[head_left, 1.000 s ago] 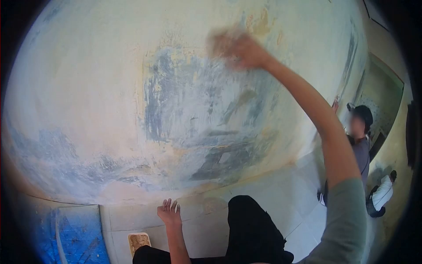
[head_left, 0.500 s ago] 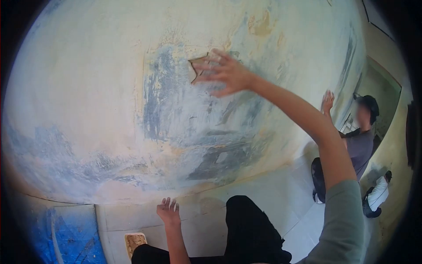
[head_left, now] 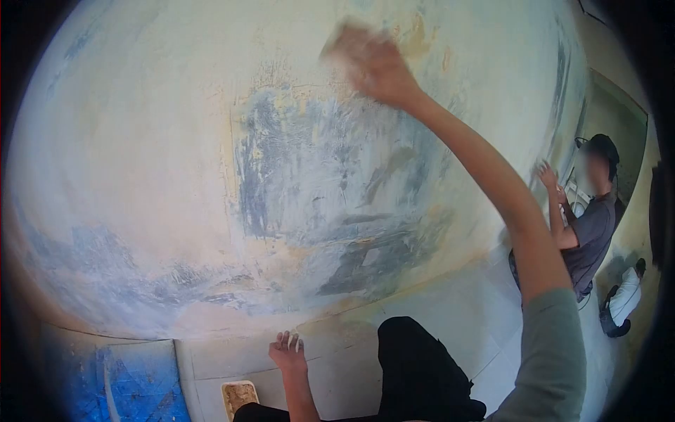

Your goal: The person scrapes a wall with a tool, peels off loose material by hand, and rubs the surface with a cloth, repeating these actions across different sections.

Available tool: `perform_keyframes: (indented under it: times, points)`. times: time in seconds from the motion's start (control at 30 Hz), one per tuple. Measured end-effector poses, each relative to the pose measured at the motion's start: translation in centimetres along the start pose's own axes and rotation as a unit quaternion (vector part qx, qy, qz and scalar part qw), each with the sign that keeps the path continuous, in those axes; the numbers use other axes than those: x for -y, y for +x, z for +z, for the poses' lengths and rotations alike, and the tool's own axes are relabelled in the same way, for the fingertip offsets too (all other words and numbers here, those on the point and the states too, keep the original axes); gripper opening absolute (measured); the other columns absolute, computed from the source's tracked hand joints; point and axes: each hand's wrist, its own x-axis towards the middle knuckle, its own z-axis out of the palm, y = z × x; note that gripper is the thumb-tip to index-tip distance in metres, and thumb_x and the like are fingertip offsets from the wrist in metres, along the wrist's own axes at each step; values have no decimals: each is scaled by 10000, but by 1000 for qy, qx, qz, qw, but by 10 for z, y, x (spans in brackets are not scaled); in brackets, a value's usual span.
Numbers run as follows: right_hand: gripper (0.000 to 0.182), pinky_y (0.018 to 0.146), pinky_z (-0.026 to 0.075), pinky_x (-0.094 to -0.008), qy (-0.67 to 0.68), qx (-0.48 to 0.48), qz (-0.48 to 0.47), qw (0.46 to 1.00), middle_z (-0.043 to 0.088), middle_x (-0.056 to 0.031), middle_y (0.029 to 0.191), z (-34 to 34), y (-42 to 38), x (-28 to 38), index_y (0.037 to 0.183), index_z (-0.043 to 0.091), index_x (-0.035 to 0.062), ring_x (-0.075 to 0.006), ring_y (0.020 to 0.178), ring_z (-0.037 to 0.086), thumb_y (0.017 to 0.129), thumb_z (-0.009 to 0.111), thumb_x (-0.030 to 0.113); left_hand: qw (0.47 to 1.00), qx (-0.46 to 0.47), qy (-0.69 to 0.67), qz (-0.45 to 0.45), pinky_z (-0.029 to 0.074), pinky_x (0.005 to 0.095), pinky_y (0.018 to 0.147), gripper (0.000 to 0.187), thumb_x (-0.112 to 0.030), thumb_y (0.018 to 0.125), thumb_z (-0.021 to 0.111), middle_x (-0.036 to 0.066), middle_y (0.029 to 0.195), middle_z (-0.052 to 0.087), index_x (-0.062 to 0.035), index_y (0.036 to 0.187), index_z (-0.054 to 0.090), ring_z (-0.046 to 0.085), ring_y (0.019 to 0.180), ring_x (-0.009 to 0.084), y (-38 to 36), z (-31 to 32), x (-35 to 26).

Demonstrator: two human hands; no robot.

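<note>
One sanding pad | under right hand | against wall

The right hand, blurred, is raised high on a fully outstretched arm, its sleeve ending at the upper arm. The left hand reaches low, fingers spread and pointing upward.

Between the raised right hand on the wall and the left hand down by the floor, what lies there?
In the head view, only wall: the scraped grey-blue patch lies between the right hand and the left hand. No loose object shows there.
</note>
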Motion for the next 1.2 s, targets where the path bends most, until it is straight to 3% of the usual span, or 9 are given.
perform_keyframes:
  times: [0.1, 0.23, 0.37, 0.53, 0.57, 0.63, 0.8, 1.03, 1.2]
  points:
    - [562, 1132, 190, -535, -105, -120, 185, 970, 422, -50, 1472, 7, 4, 21, 1371, 502, 259, -248, 1372, 355, 871, 575, 505, 1000, 9, -3, -17, 378, 447, 950, 513, -350, 894, 366, 89, 1262, 504, -62, 1314, 432, 513, 1101, 278, -9, 10, 6]
    - [596, 1105, 230, -546, -18, 53, -178, 982, 481, -120, 1380, -15, -9, 26, 1383, 490, 233, -305, 1308, 397, 863, 580, 511, 999, 19, 25, -19, 378, 443, 948, 503, -338, 884, 388, 91, 1252, 511, -66, 1306, 432, 520, 1086, 288, -10, 18, 10]
    - [589, 1170, 154, -522, -117, -91, 250, 957, 462, -72, 1430, -5, 2, -5, 1379, 495, 248, -235, 1350, 387, 863, 566, 524, 1000, 5, 6, -7, 372, 443, 954, 518, -323, 868, 396, 94, 1251, 513, -66, 1316, 427, 525, 1078, 288, -8, 13, 2]
    - [500, 1018, 327, -486, -18, 91, -225, 970, 430, -89, 1450, -20, -21, 12, 1371, 496, 288, -255, 1318, 412, 890, 567, 406, 999, 27, 38, 7, 369, 436, 955, 591, -290, 830, 404, 102, 1329, 474, -66, 1377, 389, 518, 1098, 280, -5, 11, 2]
    - [500, 1018, 327, -486, -17, 93, -221, 971, 430, -89, 1450, -21, -19, 0, 1371, 496, 288, -255, 1318, 412, 890, 566, 406, 999, 26, 42, 6, 369, 436, 955, 591, -290, 830, 404, 102, 1329, 474, -66, 1377, 389, 518, 1098, 280, -6, 9, 2]
    - [534, 1142, 232, -468, -58, -18, 173, 983, 394, -83, 1482, -18, -8, -13, 1385, 478, 296, -245, 1382, 347, 883, 545, 464, 1000, 14, -5, -16, 369, 434, 954, 584, -278, 822, 411, 101, 1320, 478, -66, 1365, 394, 519, 1092, 280, -6, 9, 0]
    - [525, 1159, 196, -503, -47, 91, -61, 993, 383, -90, 1490, -33, -29, 54, 1373, 490, 282, -265, 1369, 369, 891, 550, 480, 999, 28, 30, 1, 364, 435, 963, 565, -267, 802, 430, 94, 1273, 497, -69, 1332, 413, 520, 1091, 281, -9, 13, -3]
    - [481, 1154, 233, -462, -111, -92, 156, 977, 441, -118, 1448, -20, 38, 7, 1327, 547, 276, -296, 1345, 402, 888, 556, 473, 999, 26, 38, -11, 366, 438, 968, 572, -262, 783, 438, 90, 1262, 501, -68, 1321, 418, 520, 1093, 281, -13, 18, -1]
    - [679, 1139, 208, -539, -49, 7, 126, 991, 439, -223, 1417, -21, -23, 94, 1285, 535, 4, -338, 1328, 411, 869, 561, 540, 999, 31, 8, -22, 377, 426, 956, 574, -263, 785, 437, 88, 1262, 501, -69, 1324, 420, 524, 1084, 278, -2, 12, 2]
